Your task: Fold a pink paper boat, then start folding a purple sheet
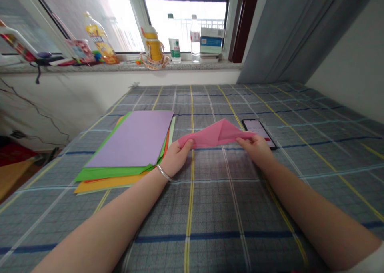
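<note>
A folded pink paper (216, 134) lies low over the checked bedcover, stretched between my two hands. My left hand (176, 156) pinches its left tip with thumb and fingers; a silver bangle sits on that wrist. My right hand (255, 147) is closed on the paper's right end. Just left of my left hand lies a stack of coloured paper sheets (132, 143), purple on top, with green, orange and yellow edges showing below.
A phone (257, 129) with a lit screen lies just beyond my right hand. The grey checked bedcover (210, 209) fills the foreground. The windowsill (129, 66) at the back holds bottles, boxes and packets. A grey curtain hangs at right; floor shows at far left.
</note>
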The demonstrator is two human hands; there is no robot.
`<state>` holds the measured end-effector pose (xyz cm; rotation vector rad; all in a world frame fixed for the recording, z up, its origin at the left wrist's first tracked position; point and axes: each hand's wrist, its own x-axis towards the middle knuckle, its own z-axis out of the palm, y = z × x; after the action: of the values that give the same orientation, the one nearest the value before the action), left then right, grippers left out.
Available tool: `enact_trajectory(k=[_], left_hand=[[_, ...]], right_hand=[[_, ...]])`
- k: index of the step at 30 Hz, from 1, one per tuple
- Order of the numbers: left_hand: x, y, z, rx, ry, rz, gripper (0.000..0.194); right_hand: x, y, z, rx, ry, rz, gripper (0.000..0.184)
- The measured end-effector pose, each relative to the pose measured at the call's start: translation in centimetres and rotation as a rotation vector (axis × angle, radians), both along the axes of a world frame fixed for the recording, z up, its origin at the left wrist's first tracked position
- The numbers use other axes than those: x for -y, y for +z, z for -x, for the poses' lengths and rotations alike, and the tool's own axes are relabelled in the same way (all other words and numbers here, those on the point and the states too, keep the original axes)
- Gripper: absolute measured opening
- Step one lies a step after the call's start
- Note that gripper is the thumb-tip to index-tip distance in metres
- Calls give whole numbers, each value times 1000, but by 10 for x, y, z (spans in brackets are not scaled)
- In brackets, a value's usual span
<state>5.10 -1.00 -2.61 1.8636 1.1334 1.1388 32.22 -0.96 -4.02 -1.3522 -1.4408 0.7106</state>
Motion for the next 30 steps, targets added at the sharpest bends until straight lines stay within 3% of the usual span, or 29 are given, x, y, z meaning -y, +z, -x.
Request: enact_trajectory(k=[5, 9, 12, 16, 24, 30], left_hand=[[-1, 1, 1, 113, 22, 167, 43], [-4, -3, 1, 142, 65, 165, 50], [-6, -3, 1, 19, 122, 133, 53], [-7, 0, 1, -231, 226, 90, 44], [-9, -5, 3, -425, 204, 139, 33], [-12, -13, 5, -474, 125, 59, 31]], right_hand=[[3, 5, 2, -95, 7, 86, 40], [6, 9, 2, -136, 105, 185, 47], [7, 9, 1, -71, 132, 247, 43], [6, 7, -1, 16, 162, 295, 38], [1, 1, -8, 227, 138, 312, 32], [1, 3, -9, 415, 140, 343, 34]])
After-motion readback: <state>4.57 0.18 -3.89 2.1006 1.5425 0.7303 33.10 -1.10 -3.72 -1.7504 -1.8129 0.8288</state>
